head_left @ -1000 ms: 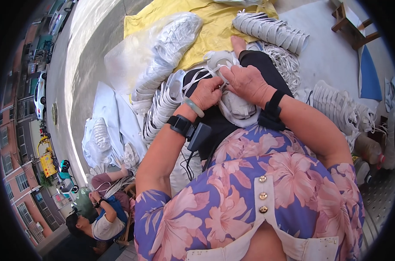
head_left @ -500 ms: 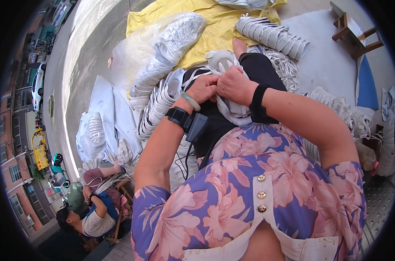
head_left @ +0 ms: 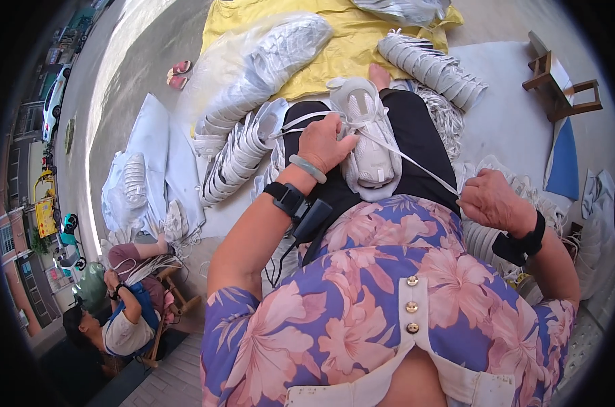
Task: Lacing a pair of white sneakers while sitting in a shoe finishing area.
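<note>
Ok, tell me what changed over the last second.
The right hand moved away from the white shoe toward the person's right, drawing a white lace out taut in its grip. The left hand kept its place on the shoe, and the shoe stayed on the lap.

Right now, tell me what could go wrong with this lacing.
The right hand pulls the lace taut; it may slip out of the white shoe, which only the left hand pins on the lap. The loose end might snag on the stacked shoes beside it.
</note>
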Available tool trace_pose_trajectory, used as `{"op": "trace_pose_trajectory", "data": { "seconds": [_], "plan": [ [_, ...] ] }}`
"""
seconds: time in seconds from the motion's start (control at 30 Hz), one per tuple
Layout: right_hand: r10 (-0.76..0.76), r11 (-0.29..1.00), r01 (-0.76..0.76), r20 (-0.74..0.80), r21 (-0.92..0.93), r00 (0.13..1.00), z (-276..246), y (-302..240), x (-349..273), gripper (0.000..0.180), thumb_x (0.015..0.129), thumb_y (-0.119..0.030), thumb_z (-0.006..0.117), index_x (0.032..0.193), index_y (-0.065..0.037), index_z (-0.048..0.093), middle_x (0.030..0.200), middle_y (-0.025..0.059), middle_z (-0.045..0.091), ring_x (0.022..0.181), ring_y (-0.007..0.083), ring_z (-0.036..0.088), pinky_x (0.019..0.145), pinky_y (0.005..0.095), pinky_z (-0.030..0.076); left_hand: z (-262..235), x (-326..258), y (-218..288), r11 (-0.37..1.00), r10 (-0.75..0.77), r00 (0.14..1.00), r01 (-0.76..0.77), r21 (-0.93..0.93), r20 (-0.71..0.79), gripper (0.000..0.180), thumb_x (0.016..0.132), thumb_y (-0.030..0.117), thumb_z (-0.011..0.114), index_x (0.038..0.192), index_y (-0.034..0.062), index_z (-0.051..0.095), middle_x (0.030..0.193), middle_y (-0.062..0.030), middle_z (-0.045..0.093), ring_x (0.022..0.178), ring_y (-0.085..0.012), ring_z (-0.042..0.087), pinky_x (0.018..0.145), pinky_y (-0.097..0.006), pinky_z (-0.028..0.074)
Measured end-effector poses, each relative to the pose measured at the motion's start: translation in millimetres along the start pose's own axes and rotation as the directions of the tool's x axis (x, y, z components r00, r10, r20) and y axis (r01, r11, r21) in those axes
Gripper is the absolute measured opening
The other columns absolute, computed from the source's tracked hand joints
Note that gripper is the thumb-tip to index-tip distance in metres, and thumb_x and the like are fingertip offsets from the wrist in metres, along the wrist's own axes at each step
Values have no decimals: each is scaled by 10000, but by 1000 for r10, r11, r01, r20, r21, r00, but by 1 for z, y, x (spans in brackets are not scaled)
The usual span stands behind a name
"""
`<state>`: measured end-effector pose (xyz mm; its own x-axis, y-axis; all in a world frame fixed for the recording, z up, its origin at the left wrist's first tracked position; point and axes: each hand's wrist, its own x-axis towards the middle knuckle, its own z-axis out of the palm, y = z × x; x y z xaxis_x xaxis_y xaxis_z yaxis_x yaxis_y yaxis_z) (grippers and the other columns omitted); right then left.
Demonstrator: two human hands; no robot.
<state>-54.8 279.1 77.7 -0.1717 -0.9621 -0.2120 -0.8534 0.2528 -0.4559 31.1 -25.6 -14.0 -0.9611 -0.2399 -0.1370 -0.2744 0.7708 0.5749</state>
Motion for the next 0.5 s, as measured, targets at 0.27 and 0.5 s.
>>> {"op": "trace_pose_trajectory", "data": {
  "seconds": [0.27,0.5],
  "plan": [
    [-281,898,423,-584,119,762,-24,-36,65,136,721,-90,568,616,-58,487,1031,112,547,850,255,522,888,412,361,8,13,15,950,310,948,-306,55,-69,266,672,189,617,884,49,538,1027,-134,513,831,-331,574,685,-394,484],
    [28,334,398,-431,855,902,-19,-46,108,255,834,-122,484,613,5,472,757,80,574,688,133,507,655,255,414,4,13,18,967,250,968,-249,56,-12,166,689,141,582,819,38,574,979,-136,518,806,-337,571,694,-397,482]
  ]
}}
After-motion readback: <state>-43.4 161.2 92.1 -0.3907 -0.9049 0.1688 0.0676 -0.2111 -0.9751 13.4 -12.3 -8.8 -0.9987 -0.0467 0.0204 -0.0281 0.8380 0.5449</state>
